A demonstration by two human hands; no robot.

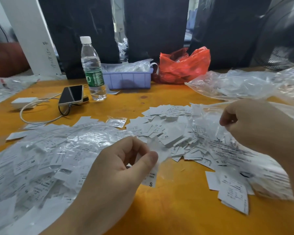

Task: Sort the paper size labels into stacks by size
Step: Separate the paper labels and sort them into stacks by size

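Note:
White paper size labels lie scattered over the orange table. My left hand pinches a few labels between thumb and fingers; the lowest one shows an "S". A loose heap of labels spreads across the middle, some reading XS, S, XL. My right hand is raised at the right, fingers curled round the edge of a clear plastic bag that covers more labels. Another small pile sits at the lower right. At the left, labels lie inside crumpled clear plastic.
At the back stand a water bottle, a phone with a charger and cable, a purple bin, a red plastic bag and more clear bags at the right. A fan stands far right.

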